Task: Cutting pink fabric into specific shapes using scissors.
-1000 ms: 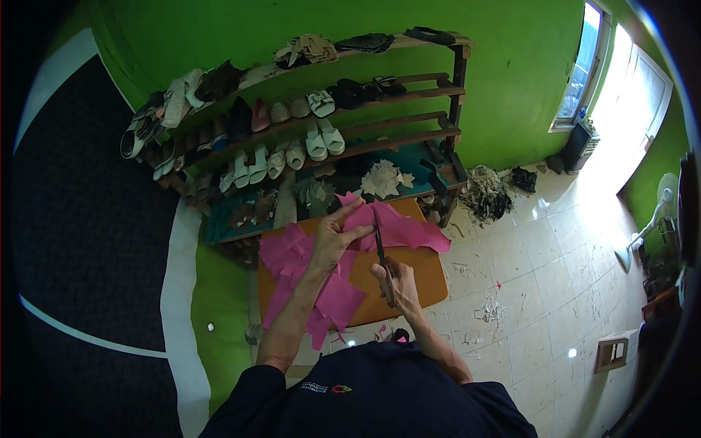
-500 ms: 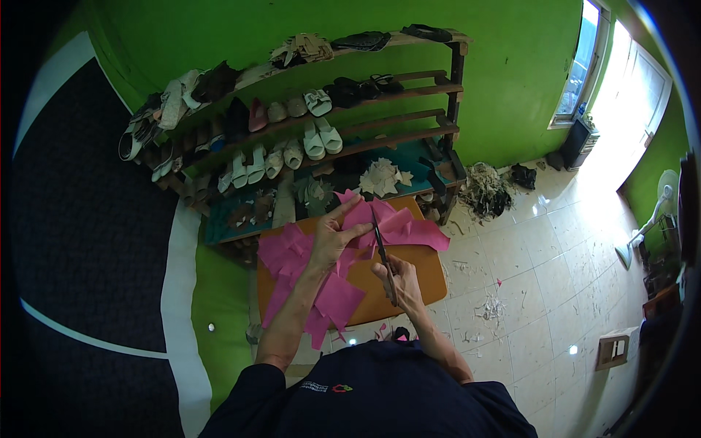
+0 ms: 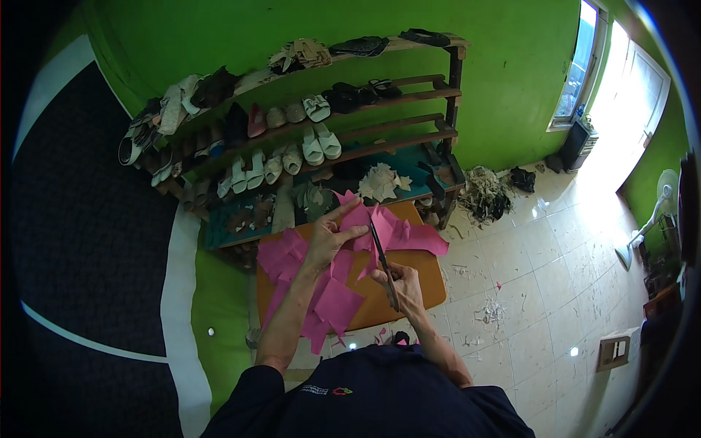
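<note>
My left hand pinches a pink sheet of material between thumb and fingers, above an orange-brown table. My right hand is closed around the handles of dark scissors. Their blades point away from me and lie against the sheet, just right of my left fingertips. A narrow pink flap hangs beside the blades. More pink pieces lie overlapped on the table under my left forearm, and others spread at its far right.
Beyond the table stands a wooden rack with several sandals and shoes. Pale cut pieces lie on its lowest shelf. A scrap heap sits on the tiled floor at right, with loose trimmings nearer. A white fan stands far right.
My right hand and the scissors have shifted slightly toward me. A pink flap now hangs lower beside the blades. My left hand keeps its pinch on the sheet.
</note>
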`<state>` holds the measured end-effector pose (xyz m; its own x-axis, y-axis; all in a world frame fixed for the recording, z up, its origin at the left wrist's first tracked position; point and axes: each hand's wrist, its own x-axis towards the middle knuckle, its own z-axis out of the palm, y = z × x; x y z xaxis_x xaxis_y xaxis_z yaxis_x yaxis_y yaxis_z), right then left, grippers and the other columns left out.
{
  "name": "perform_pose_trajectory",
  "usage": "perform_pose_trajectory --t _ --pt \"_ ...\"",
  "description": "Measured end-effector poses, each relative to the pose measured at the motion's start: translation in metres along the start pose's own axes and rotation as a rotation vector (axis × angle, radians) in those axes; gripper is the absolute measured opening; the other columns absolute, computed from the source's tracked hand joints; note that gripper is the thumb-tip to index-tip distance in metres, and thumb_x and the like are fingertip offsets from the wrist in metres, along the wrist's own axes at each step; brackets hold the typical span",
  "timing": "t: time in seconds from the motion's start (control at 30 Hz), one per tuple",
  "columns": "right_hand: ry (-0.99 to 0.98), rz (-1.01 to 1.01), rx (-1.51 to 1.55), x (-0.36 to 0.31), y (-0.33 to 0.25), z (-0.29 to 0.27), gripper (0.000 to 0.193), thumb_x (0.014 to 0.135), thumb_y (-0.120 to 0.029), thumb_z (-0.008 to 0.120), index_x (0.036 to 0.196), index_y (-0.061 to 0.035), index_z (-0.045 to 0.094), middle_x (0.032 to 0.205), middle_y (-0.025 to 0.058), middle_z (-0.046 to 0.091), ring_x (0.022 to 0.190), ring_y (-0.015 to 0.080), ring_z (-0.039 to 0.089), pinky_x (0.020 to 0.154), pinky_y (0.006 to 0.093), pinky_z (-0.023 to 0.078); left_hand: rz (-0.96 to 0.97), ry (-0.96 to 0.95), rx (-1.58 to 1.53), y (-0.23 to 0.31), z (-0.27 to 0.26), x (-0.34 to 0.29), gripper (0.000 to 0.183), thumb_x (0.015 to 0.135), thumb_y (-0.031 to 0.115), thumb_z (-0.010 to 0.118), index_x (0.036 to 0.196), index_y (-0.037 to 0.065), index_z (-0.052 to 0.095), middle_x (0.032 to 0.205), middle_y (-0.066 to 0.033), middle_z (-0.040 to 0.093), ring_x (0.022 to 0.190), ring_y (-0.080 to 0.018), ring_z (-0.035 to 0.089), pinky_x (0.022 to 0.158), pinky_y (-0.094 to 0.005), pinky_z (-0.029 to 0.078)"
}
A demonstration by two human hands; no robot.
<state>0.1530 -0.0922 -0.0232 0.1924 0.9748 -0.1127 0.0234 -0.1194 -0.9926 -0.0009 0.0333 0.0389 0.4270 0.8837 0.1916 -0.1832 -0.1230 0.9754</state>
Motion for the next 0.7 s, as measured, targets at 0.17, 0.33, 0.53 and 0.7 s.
perform_pose_trajectory --t 0.17,0.33,0.53,0.7 --pt "-0.018 0.029 0.058 -0.004 0.001 0.001 0.066 0.075 -0.064 0.078 0.069 -0.0015 0.057 0.053 -0.0032 0.044 0.046 0.0062 0.043 0.041 0.0281 0.033 -0.076 0.123 -0.13 -0.007 0.0 -0.003 0.054 0.082 -0.009 0.072 0.134 0.001 0.058 0.123 -0.0118 0.066 0.101 -0.0168 0.068 0.09 -0.029 0.057" --pt "-0.039 0.055 0.046 -0.003 0.0 0.0 0.066 0.076 -0.064 0.077 0.072 -0.0009 0.058 0.054 -0.0024 0.045 0.046 0.0072 0.045 0.042 0.0283 0.035 -0.045 0.113 -0.149 -0.016 -0.001 -0.005 0.053 0.082 -0.01 0.071 0.132 0.002 0.06 0.122 -0.0119 0.066 0.1 -0.0166 0.068 0.089 -0.0285 0.058" --pt "-0.024 -0.026 0.036 0.006 0.004 0.001 0.065 0.079 -0.062 0.075 0.074 0.0003 0.057 0.059 -0.0001 0.048 0.054 0.0088 0.045 0.048 0.0304 0.036 -0.128 0.041 -0.109 -0.005 0.005 -0.009 0.059 0.08 -0.013 0.071 0.135 0.003 0.058 0.126 -0.012 0.064 0.1 -0.0158 0.068 0.089 -0.0279 0.058" --pt "-0.022 -0.082 0.001 0.015 0.014 0.003 0.063 0.079 -0.065 0.073 0.081 -0.0039 0.058 0.057 -0.005 0.042 0.046 0.0057 0.044 0.042 0.0247 0.038 -0.077 0.029 -0.081 -0.014 -0.001 -0.008 0.06 0.079 -0.013 0.071 0.135 0.003 0.057 0.128 -0.0128 0.063 0.101 -0.0153 0.067 0.09 -0.028 0.057"
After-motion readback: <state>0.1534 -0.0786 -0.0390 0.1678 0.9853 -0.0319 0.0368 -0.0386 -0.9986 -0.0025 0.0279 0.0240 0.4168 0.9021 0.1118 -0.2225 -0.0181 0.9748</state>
